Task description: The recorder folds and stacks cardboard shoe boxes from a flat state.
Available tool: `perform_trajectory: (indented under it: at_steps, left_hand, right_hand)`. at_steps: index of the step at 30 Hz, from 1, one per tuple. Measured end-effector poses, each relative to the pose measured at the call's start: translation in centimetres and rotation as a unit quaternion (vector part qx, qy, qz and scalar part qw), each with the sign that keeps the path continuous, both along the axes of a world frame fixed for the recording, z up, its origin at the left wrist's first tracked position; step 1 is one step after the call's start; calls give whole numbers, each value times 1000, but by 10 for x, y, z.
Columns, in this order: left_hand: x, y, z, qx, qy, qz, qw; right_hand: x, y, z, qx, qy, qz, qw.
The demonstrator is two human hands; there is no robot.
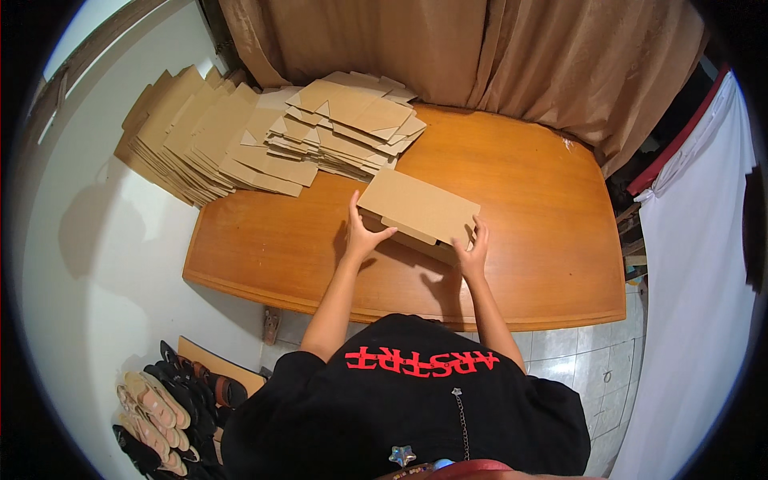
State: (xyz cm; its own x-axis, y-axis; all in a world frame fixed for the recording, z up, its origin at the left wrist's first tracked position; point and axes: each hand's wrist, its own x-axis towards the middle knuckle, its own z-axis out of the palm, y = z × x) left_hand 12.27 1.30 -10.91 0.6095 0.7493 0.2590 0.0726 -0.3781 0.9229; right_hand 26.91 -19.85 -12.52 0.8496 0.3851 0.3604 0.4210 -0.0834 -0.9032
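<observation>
A brown cardboard box (pixel 420 202) with its lid folded over stands on the wooden table (pixel 544 240) in front of me. Its front flap (pixel 410 230) hangs at the near edge of the lid, not fully tucked in, with a dark gap by the right corner. My left hand (pixel 365 232) is curved around the box's left end, thumb along the front side. At the opposite end my right hand (pixel 474 250) has its fingers bent over the right corner and its thumb near the flap's end. Both hands hold the box between them; the undersides of the fingers are partly hidden.
Behind the box lies a pile of folded cardboard blanks (pixel 352 120), and more flat blanks (pixel 188 136) lean in a row at the left wall. Brown curtains (pixel 384 40) hang along the table's back edge. Several sandals (pixel 152 408) lie on the floor at lower left.
</observation>
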Motion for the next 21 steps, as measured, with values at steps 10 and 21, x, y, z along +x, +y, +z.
perform_trajectory:
  at_steps: [10, 21]
  left_hand:
    - [17, -16, 7, 88, 69, 26, 993]
    - [16, -23, -27, 164, 166, 83, 969]
  right_hand:
    - [0, 2, 27, -162, -150, -24, 975]
    - [-7, -4, 4, -166, -207, -7, 964]
